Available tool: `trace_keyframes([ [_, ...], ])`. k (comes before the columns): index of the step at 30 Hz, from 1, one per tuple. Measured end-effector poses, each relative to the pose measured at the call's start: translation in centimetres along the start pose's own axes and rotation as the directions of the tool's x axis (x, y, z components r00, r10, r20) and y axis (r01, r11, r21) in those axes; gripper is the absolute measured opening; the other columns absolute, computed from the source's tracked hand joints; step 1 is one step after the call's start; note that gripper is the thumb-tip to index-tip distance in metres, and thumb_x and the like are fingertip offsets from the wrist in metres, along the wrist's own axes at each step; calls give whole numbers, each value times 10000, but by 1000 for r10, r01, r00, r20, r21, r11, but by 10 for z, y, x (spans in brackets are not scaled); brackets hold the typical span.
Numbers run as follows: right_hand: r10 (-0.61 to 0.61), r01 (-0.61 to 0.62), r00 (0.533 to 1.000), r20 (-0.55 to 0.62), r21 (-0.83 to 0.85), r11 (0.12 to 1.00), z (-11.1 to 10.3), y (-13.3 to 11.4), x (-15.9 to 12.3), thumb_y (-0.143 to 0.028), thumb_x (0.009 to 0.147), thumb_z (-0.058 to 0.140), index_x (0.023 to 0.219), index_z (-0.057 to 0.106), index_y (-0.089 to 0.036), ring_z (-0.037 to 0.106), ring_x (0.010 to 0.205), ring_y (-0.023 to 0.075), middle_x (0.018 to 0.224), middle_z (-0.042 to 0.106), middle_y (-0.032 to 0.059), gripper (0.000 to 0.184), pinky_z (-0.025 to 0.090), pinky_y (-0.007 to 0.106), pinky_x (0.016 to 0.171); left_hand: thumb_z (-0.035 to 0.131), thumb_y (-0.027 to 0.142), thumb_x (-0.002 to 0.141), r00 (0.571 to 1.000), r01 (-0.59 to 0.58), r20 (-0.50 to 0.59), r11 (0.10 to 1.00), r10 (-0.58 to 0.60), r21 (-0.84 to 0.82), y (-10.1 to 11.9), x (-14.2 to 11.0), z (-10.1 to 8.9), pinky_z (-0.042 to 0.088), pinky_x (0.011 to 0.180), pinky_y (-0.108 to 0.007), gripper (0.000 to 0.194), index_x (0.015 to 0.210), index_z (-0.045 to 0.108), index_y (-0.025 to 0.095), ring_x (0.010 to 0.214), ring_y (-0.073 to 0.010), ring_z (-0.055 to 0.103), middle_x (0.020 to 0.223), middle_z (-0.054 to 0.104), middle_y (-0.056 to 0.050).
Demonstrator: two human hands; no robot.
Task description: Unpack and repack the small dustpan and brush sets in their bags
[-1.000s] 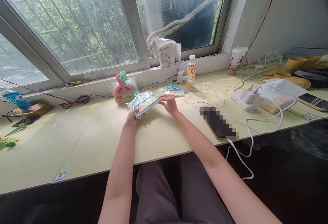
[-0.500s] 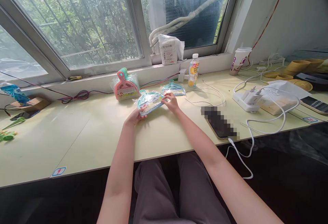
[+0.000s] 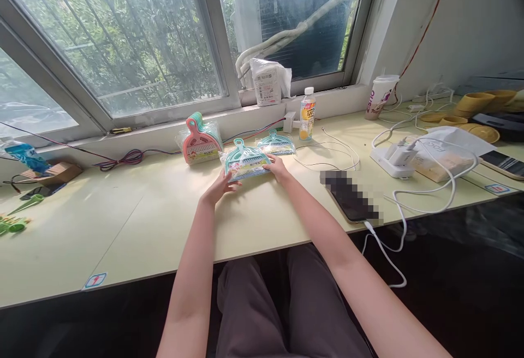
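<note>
Between my two hands is a teal mini dustpan and brush set (image 3: pixel 248 164) in clear plastic wrap, its handle pointing away from me. My left hand (image 3: pixel 221 188) grips the lower left corner, with some fingers stretched out below it. At the right edge, my right hand (image 3: pixel 278 169) pinches the wrap. Just behind it lies another teal dustpan set (image 3: pixel 275 143), flat on the table. To the left, a row of packaged dustpan sets (image 3: pixel 201 145) stands upright, a pink one in front and teal ones behind.
A drink bottle (image 3: pixel 307 113) stands by the sill at the back. On the right of the table (image 3: pixel 164 227) are a phone (image 3: pixel 347 200), a white power strip (image 3: pixel 391 162) with cables, and a paper cup (image 3: pixel 380 97). Green plastic pieces (image 3: pixel 16 227) lie far left.
The dustpan set between my hands has turned level and shifted slightly right, its label now facing me more squarely. My left fingers have spread, and my right hand has moved down its right edge.
</note>
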State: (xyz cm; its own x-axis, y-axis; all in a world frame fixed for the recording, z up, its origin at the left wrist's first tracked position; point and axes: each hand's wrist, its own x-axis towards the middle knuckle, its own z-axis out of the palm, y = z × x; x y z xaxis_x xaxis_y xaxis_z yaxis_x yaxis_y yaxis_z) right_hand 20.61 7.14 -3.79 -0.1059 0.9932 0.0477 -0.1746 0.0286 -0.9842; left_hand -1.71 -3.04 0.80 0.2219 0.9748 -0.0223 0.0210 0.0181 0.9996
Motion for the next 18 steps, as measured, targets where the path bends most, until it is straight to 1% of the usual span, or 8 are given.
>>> trace_keyframes([
  [2,4,-2,994,-105,11,1000,-2,-2,1,-89,615,667,1131,589,-217,650,890,184,979,676,34,538,531,358,864,775,388,720,996,-84,21,995,83,53,-2,2,7,511,654,-246,963,1495,207,337,886,-169,659,1301,565,-124],
  [4,0,1,988,-157,7,1000,-5,-4,2,-104,623,665,1102,571,-229,649,910,191,1013,662,35,504,537,361,851,779,324,711,990,-124,-53,986,130,110,-8,8,12,497,618,-237,990,1500,181,335,803,-143,650,1240,599,-111],
  [6,-20,15,986,-164,-36,999,-5,-5,1,-119,628,660,1075,554,-242,642,941,198,1063,644,36,475,538,364,843,691,354,785,969,-112,-201,982,141,149,-14,18,14,441,508,-211,760,1444,322,264,637,-99,611,1150,627,-106],
  [8,-63,46,988,-143,-116,992,-2,-6,-1,-129,633,661,1046,541,-251,638,949,195,1089,634,32,447,533,361,840,587,377,849,926,-71,-354,983,128,170,-20,27,11,353,414,-195,489,1291,492,191,500,-65,547,1064,641,-96],
  [10,-124,99,986,-114,-203,974,3,-7,-2,-139,641,667,1021,533,-251,643,910,185,1080,639,27,418,529,359,829,558,362,858,883,-41,-454,982,122,184,-24,32,6,319,389,-190,345,1143,571,169,451,-58,522,981,651,-74],
  [14,-234,184,966,-107,-350,918,6,-13,-1,-154,649,678,990,540,-237,640,754,164,1055,670,37,377,527,362,768,590,342,833,829,-1,-548,979,114,202,-28,34,2,386,451,-184,266,1052,599,191,577,-112,601,896,654,-46],
  [16,-279,196,950,-142,-425,884,-2,-16,1,-158,658,670,984,555,-237,636,717,163,1046,688,38,355,521,365,764,584,363,840,815,3,-569,981,112,196,-29,34,3,417,487,-195,297,1087,586,198,702,-150,633,964,654,-66],
  [18,-324,178,922,-214,-507,843,-16,-19,5,-162,670,662,992,568,-237,650,763,185,1032,703,42,344,507,379,802,558,389,861,790,-22,-596,979,140,201,-31,33,2,449,539,-210,350,1157,548,202,832,-170,631,1081,635,-95],
])
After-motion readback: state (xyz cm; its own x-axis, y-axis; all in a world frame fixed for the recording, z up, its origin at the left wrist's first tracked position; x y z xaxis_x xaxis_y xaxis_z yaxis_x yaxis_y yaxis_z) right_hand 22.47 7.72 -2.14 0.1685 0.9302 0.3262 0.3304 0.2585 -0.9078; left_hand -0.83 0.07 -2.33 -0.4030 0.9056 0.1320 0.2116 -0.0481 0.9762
